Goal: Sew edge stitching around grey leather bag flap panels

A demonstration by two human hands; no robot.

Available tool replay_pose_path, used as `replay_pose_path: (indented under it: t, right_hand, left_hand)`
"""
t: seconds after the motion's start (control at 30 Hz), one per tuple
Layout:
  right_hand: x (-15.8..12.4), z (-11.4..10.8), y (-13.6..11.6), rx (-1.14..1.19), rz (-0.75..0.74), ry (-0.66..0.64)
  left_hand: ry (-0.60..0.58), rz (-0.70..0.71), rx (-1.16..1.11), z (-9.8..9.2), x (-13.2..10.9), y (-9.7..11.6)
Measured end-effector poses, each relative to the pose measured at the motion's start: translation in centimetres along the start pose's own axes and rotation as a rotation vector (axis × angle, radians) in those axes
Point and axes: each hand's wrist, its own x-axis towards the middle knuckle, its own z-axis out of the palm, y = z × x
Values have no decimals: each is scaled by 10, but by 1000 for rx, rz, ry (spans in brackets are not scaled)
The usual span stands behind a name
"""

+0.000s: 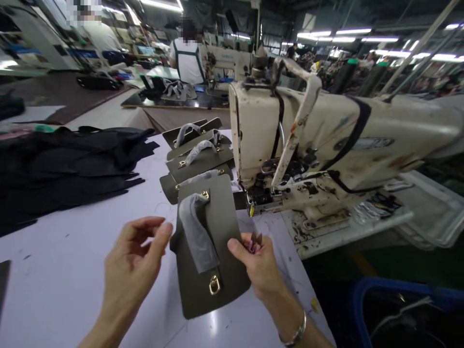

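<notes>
Head view, starting at the left: what's there?

A heap of black cut panels (68, 169) lies on the white bench (61, 299), its strips trailing toward the middle.

And the hands?

They're apart. The left hand (132, 270) is raised and open, fingers curled, its fingertips (165, 229) just beside the panel's left edge. I can't tell if they touch it.

What's between them?

An olive-grey leather bag panel (197, 297) lies on the bench, with a gold metal loop (214, 285) near its lower end and a translucent grey strip (195, 232) running down from a gold fitting (205, 194) near its top.

Now the right side?

The right hand (257, 266) pinches a small pink-handled tool (254, 244), with its thumb (234, 245) at the panel's right edge. The tool is too small to name more exactly. A metal bracelet (297, 331) circles that wrist.

Anything beyond the panel?

A row of similar panels (197, 157) overlaps behind it, just left of a worn cream sewing machine (297, 130). A co-worker (186, 60) sits at another machine farther back, and a blue bin rim (384, 285) shows at the lower right.
</notes>
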Motion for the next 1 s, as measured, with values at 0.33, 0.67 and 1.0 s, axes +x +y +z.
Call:
replay_pose_path:
  t: [0.33, 0.67, 1.0]
  right_hand:
    - [22, -7, -6, 69, 90, 12]
    - [14, -28, -9, -71, 150, 72]
    - [31, -16, -4, -51, 103, 266]
  left_hand:
    - [-245, -645, -479, 49, -1, 1]
    - [-204, -391, -505, 84, 45, -9]
    - [-168, -233, -437, 106, 69, -16]
